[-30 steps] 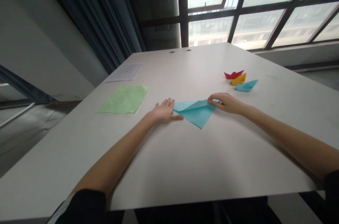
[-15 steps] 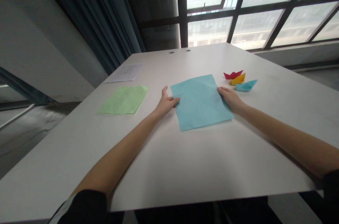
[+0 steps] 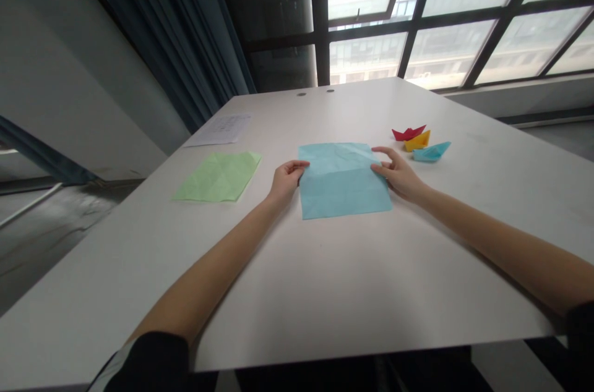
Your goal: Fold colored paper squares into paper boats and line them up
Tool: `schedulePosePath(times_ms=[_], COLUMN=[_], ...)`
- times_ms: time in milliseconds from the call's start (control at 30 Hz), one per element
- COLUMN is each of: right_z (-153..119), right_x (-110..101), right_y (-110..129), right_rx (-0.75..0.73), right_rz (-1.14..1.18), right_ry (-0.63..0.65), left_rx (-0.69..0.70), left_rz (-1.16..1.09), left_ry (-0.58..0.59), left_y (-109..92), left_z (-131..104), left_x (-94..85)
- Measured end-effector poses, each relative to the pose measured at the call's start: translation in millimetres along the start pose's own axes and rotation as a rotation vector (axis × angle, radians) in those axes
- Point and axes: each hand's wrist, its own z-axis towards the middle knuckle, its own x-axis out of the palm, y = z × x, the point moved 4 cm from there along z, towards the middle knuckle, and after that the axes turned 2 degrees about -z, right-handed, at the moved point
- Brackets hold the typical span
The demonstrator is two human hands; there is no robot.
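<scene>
A light blue square of paper (image 3: 344,185) with faint creases is held between my two hands over the table's middle, its upper part bent at a crosswise line. My left hand (image 3: 288,180) pinches the paper's left edge between thumb and fingers. On the opposite edge, my right hand (image 3: 400,174) grips with the thumb in front and the index finger stretched toward the top corner. A creased green sheet of paper (image 3: 218,177) lies to the left of my left hand.
Beyond my right hand stand a red paper boat (image 3: 408,133), a yellow paper boat (image 3: 417,141) and a blue paper boat (image 3: 431,151). A printed white sheet (image 3: 220,130) lies at the back left of the white table (image 3: 288,293). Windows rise behind.
The blue paper has turned to sit straighter, and its upper part has bent. My left fingers have closed on its left edge; my right hand has shifted slightly on the right edge.
</scene>
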Motion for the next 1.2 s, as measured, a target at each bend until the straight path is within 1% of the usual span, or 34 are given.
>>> schedulePosePath(times_ms=[33,100,167,233,333,500,633,767,900,1000,1067,1133,1200], right_z=[0.1,1.0,2.3,3.4,4.1,2.3,0.8,0.6,-1.9,-5.5,-7.6,-9.0,-10.3], right_x=[0.2,-0.7,-1.3,-0.8,-0.1,-2.5,-2.1,0.0,6.0,12.0,15.0,16.1,15.8], right_y=[-0.1,-2.2,-5.2,-7.0,-7.1,-4.2,-5.2,-8.7,-7.4,-3.7,-1.4,2.2,7.1], right_rx=[-0.01,-0.007,-0.001,-0.02,-0.072,-0.131,-0.145,-0.096,-0.033,-0.027,-0.048,-0.125,-0.24], right_rz=[-0.011,-0.01,0.001,-0.013,-0.074,-0.224,-0.289,-0.238,-0.101,-0.055,-0.084,-0.169,-0.297], right_ry=[0.006,-0.008,-0.004,0.027,0.059,-0.01,-0.012,-0.012,-0.003,0.005,-0.004,-0.035,-0.083], left_rx=[-0.027,-0.062,-0.066,-0.051,-0.032,-0.013,-0.042,-0.092,-0.12,-0.144,-0.154,-0.115,0.026], left_rz=[-0.019,-0.035,0.004,0.071,0.135,0.149,0.123,0.017,-0.079,-0.124,-0.125,-0.066,0.081], left_ry=[0.021,0.107,0.194,0.228,0.199,0.12,0.092,0.085,0.079,0.093,0.107,0.113,0.073], left_y=[0.7,1.7,2.2,2.3,2.0,3.3,9.6,12.5,8.5,5.8,5.1,3.3,-2.6], left_z=[-0.9,-4.0,-7.5,-9.8,-9.9,-7.1,-7.3,-9.7,-12.9,-17.0,-19.9,-21.7,-22.0], left_x=[1.5,5.9,9.8,11.0,9.3,5.1,4.0,6.1,10.5,16.6,21.0,24.0,23.4])
